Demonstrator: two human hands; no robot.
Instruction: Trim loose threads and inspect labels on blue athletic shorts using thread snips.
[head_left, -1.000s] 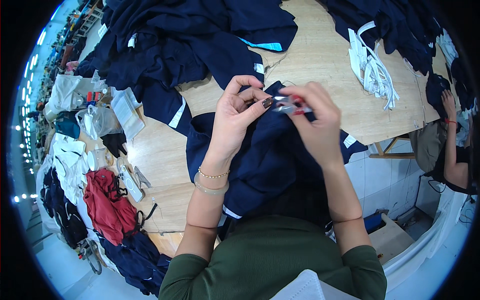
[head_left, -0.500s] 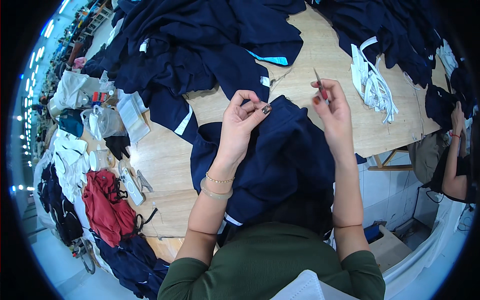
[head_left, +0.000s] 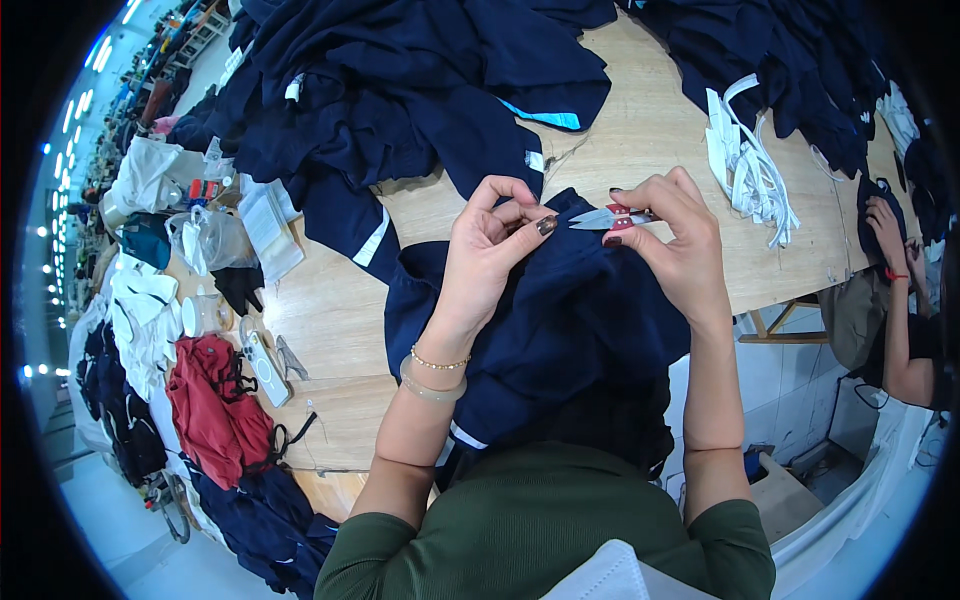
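Steel snips (head_left: 603, 217) back at navy garment (head_left: 560, 320).

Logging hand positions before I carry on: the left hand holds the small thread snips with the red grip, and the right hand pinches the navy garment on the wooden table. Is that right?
Not quite: the hands are swapped. In the head view, the right hand holds the thread snips, and the left hand pinches the navy garment on the wooden table.

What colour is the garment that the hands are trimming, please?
Dark navy blue garment, seen in the head view.
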